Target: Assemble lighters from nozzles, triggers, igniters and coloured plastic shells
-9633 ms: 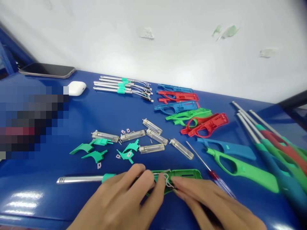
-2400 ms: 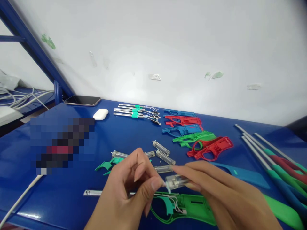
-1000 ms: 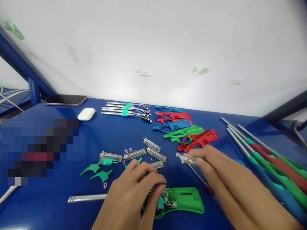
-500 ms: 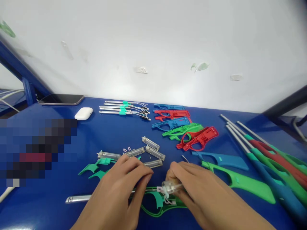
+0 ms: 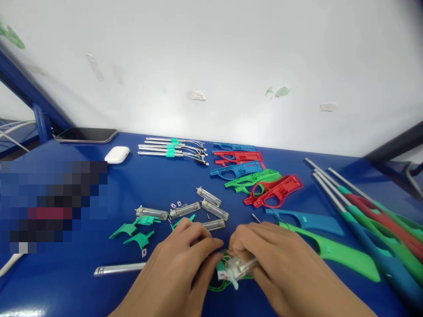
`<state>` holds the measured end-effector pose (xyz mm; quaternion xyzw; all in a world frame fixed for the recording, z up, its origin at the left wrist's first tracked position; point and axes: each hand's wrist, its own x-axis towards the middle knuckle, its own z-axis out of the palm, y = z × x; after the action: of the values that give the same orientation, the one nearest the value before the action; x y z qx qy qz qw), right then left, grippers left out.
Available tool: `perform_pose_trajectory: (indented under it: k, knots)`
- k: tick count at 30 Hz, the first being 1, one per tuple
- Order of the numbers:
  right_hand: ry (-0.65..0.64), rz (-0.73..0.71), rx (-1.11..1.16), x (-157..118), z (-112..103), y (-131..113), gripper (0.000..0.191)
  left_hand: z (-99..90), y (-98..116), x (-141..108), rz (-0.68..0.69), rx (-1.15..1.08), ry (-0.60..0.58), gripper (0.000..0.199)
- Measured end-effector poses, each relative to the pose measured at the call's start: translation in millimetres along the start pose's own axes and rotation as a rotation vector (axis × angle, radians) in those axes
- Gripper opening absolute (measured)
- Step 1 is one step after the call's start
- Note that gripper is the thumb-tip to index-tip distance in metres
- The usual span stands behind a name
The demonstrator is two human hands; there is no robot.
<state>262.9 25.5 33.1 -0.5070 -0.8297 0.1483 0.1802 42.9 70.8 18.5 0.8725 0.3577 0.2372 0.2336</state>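
My right hand (image 5: 267, 259) is closed around a clear lighter fuel tank (image 5: 236, 266), its valve end pointing left and toward me. Below it lies a green lighter shell (image 5: 220, 287), mostly covered by my hands. My left hand (image 5: 185, 259) bends over this shell, gripping it with thumb and index finger near a teal trigger (image 5: 220, 265). A small pale pink clip (image 5: 223, 275) shows beside the tank's valve. From under my left hand a silver lighter tube (image 5: 119, 269) sticks out to the left. The fingertips of my right hand are partly hidden.
Several clear fuel tanks (image 5: 185, 210) and teal triggers (image 5: 139, 239) lie beyond my hands. Farther back are wired metal tubes (image 5: 160, 153) and coloured shell halves (image 5: 277, 191). Long lighters (image 5: 370, 224) lie at right. A phone (image 5: 86, 135) and white earbud case (image 5: 117, 155) sit back left.
My left hand has slid right along the shell, its fingertips now close to the tank. The tank has shifted slightly right and toward me. Another pink clip is uncovered near the triggers.
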Motion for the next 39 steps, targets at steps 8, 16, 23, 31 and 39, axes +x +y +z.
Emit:
perform_pose_trajectory:
  k: [8,16,23,31,39]
  knots:
    - [-0.013,0.026,-0.025,4.0,-6.8,-7.3,0.024,6.9,1.5,4.2,0.044,0.023,0.034,0.032]
    - [-0.014,0.113,-0.123,0.6,-7.1,2.1,0.023,7.2,1.0,-1.2,-0.031,0.049,0.071,0.021]
    - [-0.001,0.096,-0.135,4.7,-3.1,4.6,0.033,3.4,-1.2,-3.8,-0.045,0.074,0.082,0.022]
    - [0.077,0.063,-0.188,7.7,-1.7,-5.1,0.02,3.1,-2.1,-4.8,-0.036,0.073,0.073,0.021]
    - [0.128,0.076,-0.212,17.2,10.7,-10.6,0.051,1.3,-4.9,-4.1,-0.02,0.075,0.105,0.02]
